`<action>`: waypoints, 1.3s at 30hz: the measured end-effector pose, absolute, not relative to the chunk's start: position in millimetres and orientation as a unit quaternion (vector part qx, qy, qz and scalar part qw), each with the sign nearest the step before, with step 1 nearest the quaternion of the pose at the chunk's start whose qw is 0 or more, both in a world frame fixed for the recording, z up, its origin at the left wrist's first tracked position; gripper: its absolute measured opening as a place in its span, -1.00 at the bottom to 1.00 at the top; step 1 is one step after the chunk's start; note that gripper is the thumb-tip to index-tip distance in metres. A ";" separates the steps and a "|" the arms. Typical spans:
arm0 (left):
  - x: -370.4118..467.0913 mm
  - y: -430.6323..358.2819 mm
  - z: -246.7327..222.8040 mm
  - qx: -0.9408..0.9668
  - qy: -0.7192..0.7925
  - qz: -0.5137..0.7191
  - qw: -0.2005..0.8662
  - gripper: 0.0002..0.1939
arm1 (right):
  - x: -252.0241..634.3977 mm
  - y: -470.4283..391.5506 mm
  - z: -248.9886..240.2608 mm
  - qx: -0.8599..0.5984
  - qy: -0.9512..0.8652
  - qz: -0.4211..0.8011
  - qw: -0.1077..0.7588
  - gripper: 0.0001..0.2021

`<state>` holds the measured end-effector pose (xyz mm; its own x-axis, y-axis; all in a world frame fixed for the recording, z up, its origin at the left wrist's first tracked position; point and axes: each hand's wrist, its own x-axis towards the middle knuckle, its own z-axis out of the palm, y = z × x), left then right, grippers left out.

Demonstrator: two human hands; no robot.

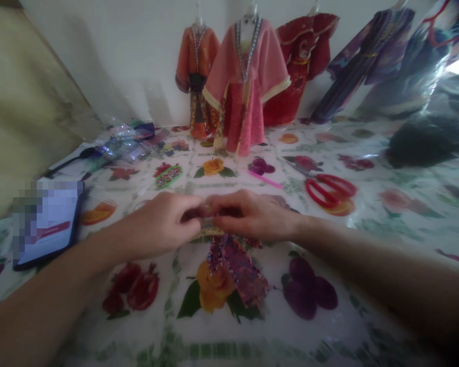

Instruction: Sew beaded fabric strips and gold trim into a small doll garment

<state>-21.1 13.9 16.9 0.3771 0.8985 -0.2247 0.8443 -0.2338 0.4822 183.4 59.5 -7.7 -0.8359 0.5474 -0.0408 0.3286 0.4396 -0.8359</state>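
Observation:
My left hand and my right hand meet at the middle of the view, fingertips nearly touching. Each is closed in a pinch on a narrow gold-coloured band that runs between them. Below the band hang purple-red fabric strips edged with small beads, lying over a printed yellow rose on the tablecloth. The fingertips are slightly blurred, and part of the band is hidden behind them.
A phone lies at the left. Behind my hands are a green tray of beads, a pink stick and red-handled scissors. Small dressed figures, including one in pink, stand along the wall. Plastic packets lie back left.

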 end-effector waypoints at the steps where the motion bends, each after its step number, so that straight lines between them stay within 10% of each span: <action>1: -20.7 14.0 16.8 0.782 0.557 0.052 0.275 -0.88 | 183.4 59.7 -7.9 -0.260 -0.840 0.462 0.117 -0.82; 12: -12.0 10.3 29.5 0.804 0.562 0.146 0.127 -0.95 | 183.7 61.7 -9.1 -0.267 -0.819 0.488 0.139 -0.90; 39: -3.6 9.7 15.0 0.794 0.571 0.115 0.174 -0.90 | 181.7 61.2 -13.6 -0.268 -0.809 0.490 0.181 -0.88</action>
